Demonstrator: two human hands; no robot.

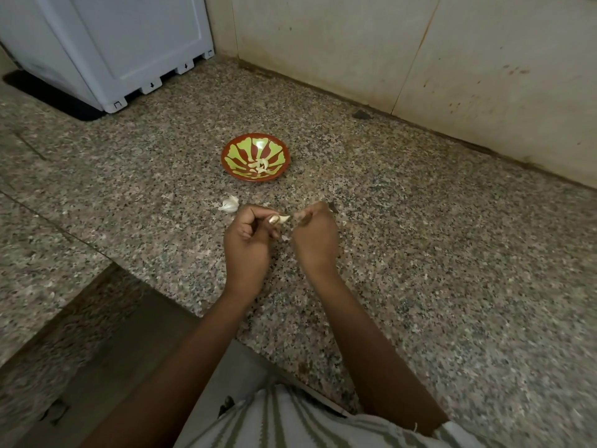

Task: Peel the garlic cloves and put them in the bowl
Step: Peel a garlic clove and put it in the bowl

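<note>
Speckled granite bench (420,253) filled pretty much the whole shot, with a tiled wall (452,59) running along the back. Far left at the back sat a white appliance (106,43) on a dark base.

Moving in toward the middle, a small chunk of unpeeled garlic (229,204) lay on the bench, just in front of the bowl and a bit to its left, not touching it. The bowl (235,147), red with green streaks, sat upright a little right of that and further back, and a few peeled cloves (260,165) were already piled in the bottom of it.

Nearer the camera, the left hand (248,240) was held over the bench with its fingers curled in. Its grip was clamped on a garlic clove (283,219), pinched at the fingertips with the pale pointed end sticking out to the right. A tiny white scrap of skin (285,237) showed in the gap between the two hands.

Just right of the clove was the right hand (315,234), knuckles up and fingers curled, thumb and forefinger pressed together right by the clove's tip. It was too blurry there, so I couldn't tell if that grip had a bit of skin in it or nothing at all.

At the bottom edge, both forearms came in over a striped top (290,421).
</note>
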